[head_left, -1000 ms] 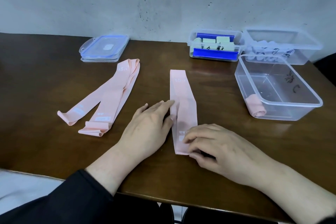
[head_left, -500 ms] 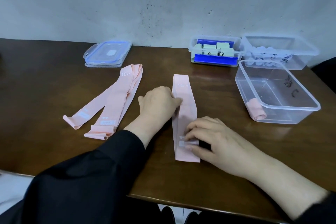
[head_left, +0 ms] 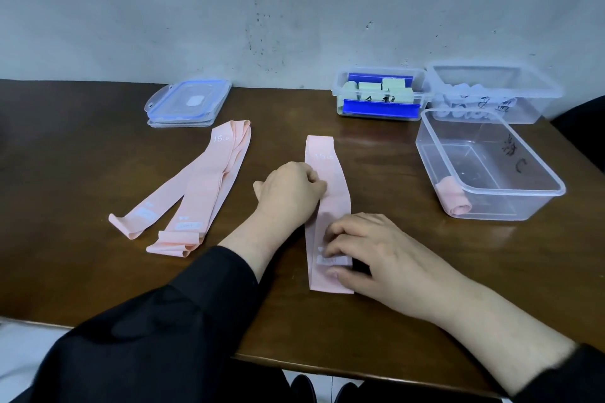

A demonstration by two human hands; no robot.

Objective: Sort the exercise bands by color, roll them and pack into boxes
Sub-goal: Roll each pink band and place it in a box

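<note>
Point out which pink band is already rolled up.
The rolled pink band in the near clear box. The others lie flat on the table: one under both hands, the rest loose at left.

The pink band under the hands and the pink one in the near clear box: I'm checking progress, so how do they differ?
The pink band under the hands lies flat and stretched out; the pink band in the near clear box is rolled up tight. The flat one rests on the table, touched by the left hand and right hand; the rolled one sits untouched in the box's near left corner. Both look the same pale pink.
</note>
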